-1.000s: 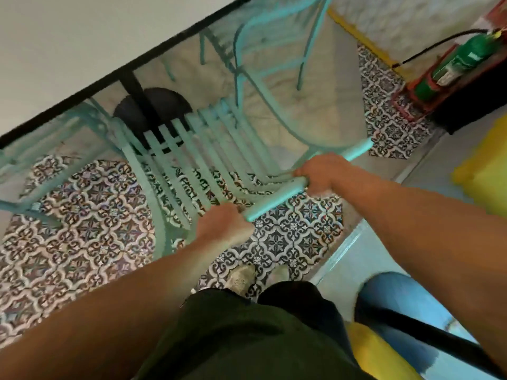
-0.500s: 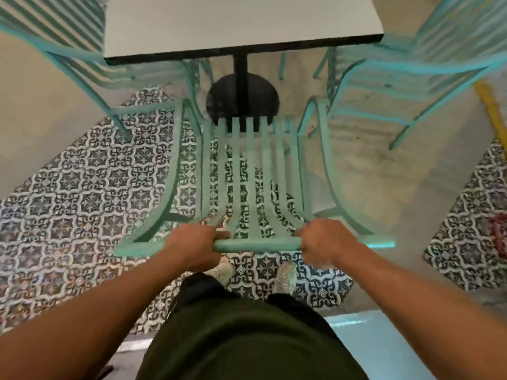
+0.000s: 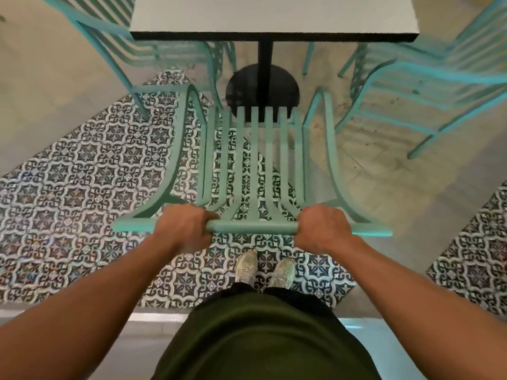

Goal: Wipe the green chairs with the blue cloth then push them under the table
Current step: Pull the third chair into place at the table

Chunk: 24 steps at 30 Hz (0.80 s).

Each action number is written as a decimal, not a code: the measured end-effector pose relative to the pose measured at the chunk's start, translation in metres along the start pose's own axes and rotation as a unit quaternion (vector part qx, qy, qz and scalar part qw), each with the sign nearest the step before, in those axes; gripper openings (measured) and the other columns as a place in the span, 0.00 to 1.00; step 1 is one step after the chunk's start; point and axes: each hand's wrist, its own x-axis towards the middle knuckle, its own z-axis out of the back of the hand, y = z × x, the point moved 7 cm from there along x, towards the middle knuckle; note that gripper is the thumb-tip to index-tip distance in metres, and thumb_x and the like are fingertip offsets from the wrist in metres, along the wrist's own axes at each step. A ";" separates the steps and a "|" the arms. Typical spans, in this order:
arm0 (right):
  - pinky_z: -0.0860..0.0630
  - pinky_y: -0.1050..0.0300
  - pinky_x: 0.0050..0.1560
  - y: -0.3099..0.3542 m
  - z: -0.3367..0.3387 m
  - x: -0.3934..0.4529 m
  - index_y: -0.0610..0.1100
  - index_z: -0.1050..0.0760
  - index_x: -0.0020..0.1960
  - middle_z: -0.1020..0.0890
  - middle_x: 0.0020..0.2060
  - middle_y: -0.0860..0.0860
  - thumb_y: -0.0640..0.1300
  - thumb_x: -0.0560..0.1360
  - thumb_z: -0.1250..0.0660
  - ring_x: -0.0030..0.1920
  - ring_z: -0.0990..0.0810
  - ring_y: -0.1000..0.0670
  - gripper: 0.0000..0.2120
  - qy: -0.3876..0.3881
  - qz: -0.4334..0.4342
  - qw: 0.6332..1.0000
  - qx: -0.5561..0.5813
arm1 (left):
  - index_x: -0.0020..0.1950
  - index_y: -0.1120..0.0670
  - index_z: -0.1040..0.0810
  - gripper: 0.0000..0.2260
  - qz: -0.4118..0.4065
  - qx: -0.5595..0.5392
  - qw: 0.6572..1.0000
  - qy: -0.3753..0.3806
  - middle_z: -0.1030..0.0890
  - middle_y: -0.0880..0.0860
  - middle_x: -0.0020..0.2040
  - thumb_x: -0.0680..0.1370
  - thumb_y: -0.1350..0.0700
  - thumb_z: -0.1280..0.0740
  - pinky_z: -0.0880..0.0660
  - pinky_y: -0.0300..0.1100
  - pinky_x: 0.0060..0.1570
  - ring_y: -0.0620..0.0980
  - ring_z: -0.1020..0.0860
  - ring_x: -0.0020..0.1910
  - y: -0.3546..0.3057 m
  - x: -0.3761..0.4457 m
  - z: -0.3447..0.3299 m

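The green slatted chair [image 3: 253, 163] stands directly in front of you, its seat facing the table [image 3: 271, 17], and you hold it by the top rail of its backrest [image 3: 251, 227]. Your left hand [image 3: 182, 229] is wrapped around the rail left of centre, fingers curled over the far side; your right hand [image 3: 321, 227] is clenched around the rail right of centre in the same way. Both fists are closed firmly on the bar, with a bare stretch of rail between them.

The front ends of the seat slats reach the round black base [image 3: 262, 89] of the table's pedestal, and the black post [image 3: 264, 61] rises from it to the white tabletop with its dark edge. The seat lies below and just short of the tabletop's near edge as seen from here.

Two more green chairs flank the table: one at the upper left [image 3: 153, 50], one at the upper right [image 3: 428, 75], both partly tucked beside the tabletop.

Beneath the chair the floor is patterned blue-and-white tile [image 3: 82, 187], with plain beige floor [image 3: 384, 165] to the right. Your pale shoes [image 3: 263, 268] stand just behind the backrest, below your dark green shorts [image 3: 263, 338]. No writing or labels can be read anywhere.
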 end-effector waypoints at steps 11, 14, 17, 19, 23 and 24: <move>0.23 0.60 0.32 -0.013 0.046 0.068 0.47 0.24 0.44 0.22 0.33 0.52 0.51 0.73 0.32 0.32 0.23 0.53 0.07 -0.049 -0.014 0.999 -0.021 | 0.60 0.42 0.19 0.14 -0.021 -0.002 0.998 -0.061 0.22 0.44 0.34 0.76 0.49 0.35 0.25 0.38 0.35 0.45 0.23 0.33 0.022 0.066 0.049; 0.24 0.60 0.33 -0.017 0.057 0.083 0.47 0.25 0.43 0.23 0.33 0.52 0.51 0.72 0.32 0.33 0.24 0.52 0.07 -0.058 -0.020 0.998 -0.032 | 0.56 0.44 0.18 0.12 -0.022 -0.005 0.997 -0.073 0.22 0.46 0.33 0.75 0.50 0.35 0.25 0.40 0.37 0.47 0.22 0.34 0.025 0.079 0.061; 0.29 0.59 0.32 -0.021 0.067 0.092 0.47 0.26 0.45 0.23 0.35 0.51 0.50 0.72 0.32 0.35 0.25 0.51 0.07 -0.067 -0.026 0.997 -0.040 | 0.54 0.45 0.18 0.11 -0.025 0.003 0.996 -0.080 0.21 0.47 0.35 0.74 0.50 0.35 0.27 0.40 0.38 0.48 0.22 0.36 0.026 0.088 0.068; 0.34 0.61 0.29 -0.022 0.071 0.096 0.47 0.25 0.46 0.23 0.35 0.51 0.49 0.71 0.32 0.34 0.26 0.52 0.07 -0.073 -0.034 0.996 -0.041 | 0.56 0.46 0.18 0.12 -0.028 0.002 0.996 -0.083 0.22 0.47 0.34 0.74 0.50 0.35 0.27 0.40 0.38 0.48 0.22 0.36 0.027 0.092 0.072; 0.33 0.62 0.28 -0.021 0.079 0.108 0.45 0.25 0.46 0.23 0.36 0.51 0.50 0.72 0.33 0.35 0.24 0.51 0.08 -0.071 -0.035 0.996 -0.044 | 0.56 0.48 0.18 0.12 -0.026 0.001 0.996 -0.083 0.21 0.48 0.34 0.75 0.51 0.35 0.28 0.38 0.34 0.47 0.23 0.34 0.034 0.105 0.081; 0.34 0.62 0.28 -0.021 0.082 0.110 0.45 0.25 0.46 0.23 0.36 0.51 0.50 0.72 0.33 0.35 0.25 0.51 0.08 -0.074 -0.031 0.996 -0.047 | 0.56 0.48 0.18 0.12 -0.026 0.000 0.996 -0.082 0.21 0.48 0.34 0.75 0.51 0.35 0.30 0.37 0.32 0.47 0.23 0.34 0.035 0.108 0.083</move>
